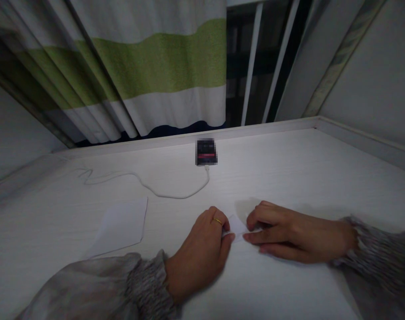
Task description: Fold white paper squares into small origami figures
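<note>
A small white piece of paper (236, 226) lies on the white desk (289, 178) between my two hands. My left hand (200, 253), with a gold ring on one finger, is curled and pinches the paper's left edge. From the right, my right hand (285, 235) has its fingers bent and pressed onto the paper's other side. Most of the paper is hidden under the fingers. Both wrists wear grey knitted sleeves.
A larger white sheet (122, 226) lies flat to the left of my hands. A small dark device (206, 152) stands near the desk's back edge, with a white cable (149, 184) running left from it. A striped curtain (149, 66) hangs behind.
</note>
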`<state>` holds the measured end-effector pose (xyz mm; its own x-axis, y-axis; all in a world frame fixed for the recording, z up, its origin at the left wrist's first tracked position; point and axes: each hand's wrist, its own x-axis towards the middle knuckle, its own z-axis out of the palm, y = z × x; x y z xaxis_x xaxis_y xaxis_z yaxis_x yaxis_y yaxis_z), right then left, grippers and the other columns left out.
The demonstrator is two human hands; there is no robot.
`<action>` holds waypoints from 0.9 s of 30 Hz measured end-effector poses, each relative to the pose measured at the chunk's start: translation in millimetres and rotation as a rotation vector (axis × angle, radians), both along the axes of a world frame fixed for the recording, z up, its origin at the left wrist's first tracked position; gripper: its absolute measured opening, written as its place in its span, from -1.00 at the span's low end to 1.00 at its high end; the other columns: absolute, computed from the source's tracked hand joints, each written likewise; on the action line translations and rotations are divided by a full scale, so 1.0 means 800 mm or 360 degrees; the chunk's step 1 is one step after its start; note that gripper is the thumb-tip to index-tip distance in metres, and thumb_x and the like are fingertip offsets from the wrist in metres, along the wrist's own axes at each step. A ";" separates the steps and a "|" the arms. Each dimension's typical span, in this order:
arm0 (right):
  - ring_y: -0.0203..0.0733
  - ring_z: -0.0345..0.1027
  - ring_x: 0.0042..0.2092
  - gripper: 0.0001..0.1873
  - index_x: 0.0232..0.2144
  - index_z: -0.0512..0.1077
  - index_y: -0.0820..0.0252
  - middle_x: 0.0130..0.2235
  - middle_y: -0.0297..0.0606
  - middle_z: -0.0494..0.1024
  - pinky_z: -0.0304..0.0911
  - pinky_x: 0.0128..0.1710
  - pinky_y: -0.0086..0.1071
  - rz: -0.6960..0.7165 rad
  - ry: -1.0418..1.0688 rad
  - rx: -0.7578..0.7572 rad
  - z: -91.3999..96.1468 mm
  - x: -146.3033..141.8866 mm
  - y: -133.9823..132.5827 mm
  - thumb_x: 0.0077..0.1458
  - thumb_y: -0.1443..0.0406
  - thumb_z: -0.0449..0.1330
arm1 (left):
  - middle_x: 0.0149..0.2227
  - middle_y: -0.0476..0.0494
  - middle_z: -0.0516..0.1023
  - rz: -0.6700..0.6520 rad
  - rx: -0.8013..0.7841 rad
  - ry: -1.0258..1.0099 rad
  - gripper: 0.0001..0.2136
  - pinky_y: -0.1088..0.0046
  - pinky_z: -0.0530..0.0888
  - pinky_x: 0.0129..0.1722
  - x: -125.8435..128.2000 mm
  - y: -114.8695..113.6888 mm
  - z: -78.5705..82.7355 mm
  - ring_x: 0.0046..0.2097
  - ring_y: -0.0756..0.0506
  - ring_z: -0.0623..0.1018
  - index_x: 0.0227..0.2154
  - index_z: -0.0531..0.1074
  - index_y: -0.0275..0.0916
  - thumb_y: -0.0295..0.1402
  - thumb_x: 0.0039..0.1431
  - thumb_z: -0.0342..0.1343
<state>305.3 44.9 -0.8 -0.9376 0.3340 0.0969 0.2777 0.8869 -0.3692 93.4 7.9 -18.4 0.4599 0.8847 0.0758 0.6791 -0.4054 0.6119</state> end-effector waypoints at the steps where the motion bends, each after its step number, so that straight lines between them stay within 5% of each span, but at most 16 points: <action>1: -0.19 0.20 -0.17 -0.67 -0.05 0.33 0.21 -0.19 -0.11 0.34 0.14 -0.14 -0.26 -0.0007 0.0018 -0.0020 0.000 -0.001 0.000 0.14 0.32 -0.01 | -0.29 -0.14 0.31 -0.0006 0.0004 -0.0001 -0.98 0.31 0.31 -0.24 0.000 0.000 0.000 -0.23 -0.09 0.29 -0.39 0.20 -0.25 -0.48 0.09 -0.08; 27: -0.25 0.20 -0.28 -0.69 -0.11 0.39 0.25 -0.34 -0.17 0.35 0.12 -0.22 -0.34 -0.0015 -0.0066 -0.0076 -0.002 -0.006 -0.003 0.17 0.30 -0.06 | -0.32 -0.10 0.28 -0.0040 -0.0056 -0.0054 -0.97 0.36 0.30 -0.22 0.001 0.002 0.002 -0.25 -0.05 0.29 -0.42 0.20 -0.25 -0.49 0.09 -0.08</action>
<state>300.5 42.8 -2.2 -0.9372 0.3462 0.0415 0.3022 0.8658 -0.3988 93.9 9.6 -16.4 0.4796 0.8754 0.0608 0.6476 -0.3998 0.6487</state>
